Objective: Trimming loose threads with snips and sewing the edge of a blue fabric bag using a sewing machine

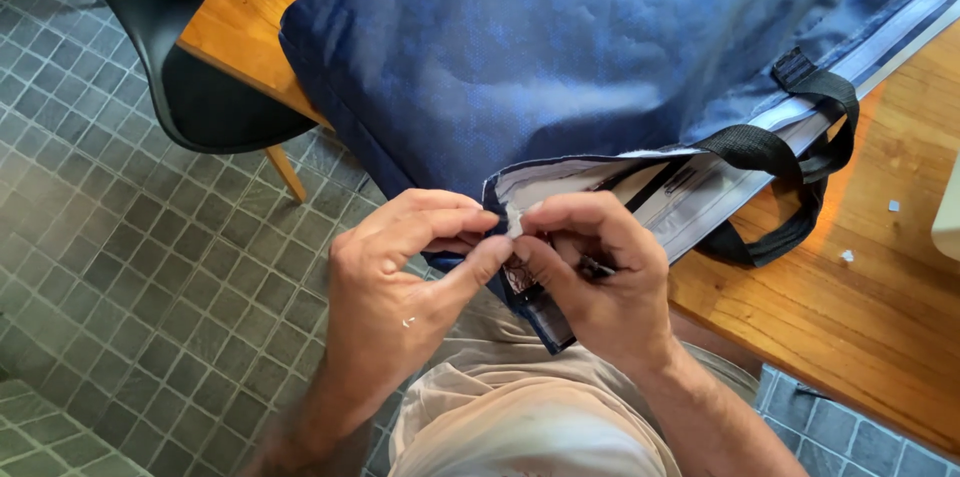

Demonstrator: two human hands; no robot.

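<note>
Head view: left hand (400,277) and right hand (590,272) are both pinching the open rim of the blue bag (560,47) lying on the table (860,307), likely light, limp fabric, best gripped at rim or straps (800,162).

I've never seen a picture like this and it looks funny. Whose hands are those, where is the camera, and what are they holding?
The camera sits on a person's head and looks down, so you see that person's own two hands from above. The left hand and the right hand meet at the corner of a big blue bag. Their fingers pinch the bag's edge together. The bag lies on a wooden table and hangs over its edge. It has black strap handles. A black chair stands beside the table on a grey tiled floor.
</note>
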